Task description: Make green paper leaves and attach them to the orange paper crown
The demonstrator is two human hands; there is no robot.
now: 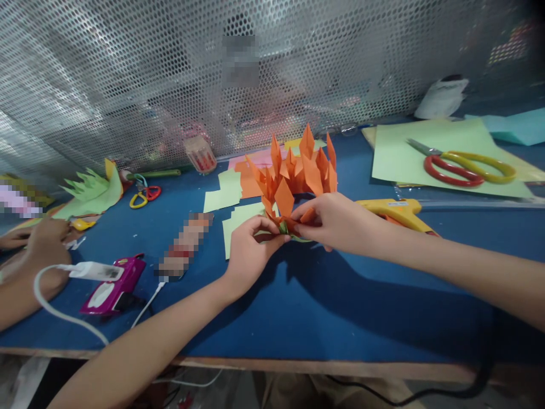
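A crown-like ring of folded orange paper (284, 197) with pointed petals stands upright in front of me. My left hand (253, 250) is closed, pinching its near lower edge between thumb and fingers. Close beside it, my right hand (336, 224) pinches the same edge from the right. A small green paper piece (283, 228) shows between the fingertips, joined to or lying against the orange base; which one I cannot tell. Pale green paper sheets (230, 227) lie behind my left hand. Past my right wrist rests a yellow glue gun (402, 211), partly hidden by my arm.
Red-and-yellow scissors (462, 165) lie on green sheets (395, 153) at the right. On the left are a purple power adapter (114, 287) with a white cable, a blurred phone-like item (185, 247) and small scissors (145, 192). A co-worker's hands (46, 250) are at far left. Perforated metal mesh (170, 74) stands behind the table.
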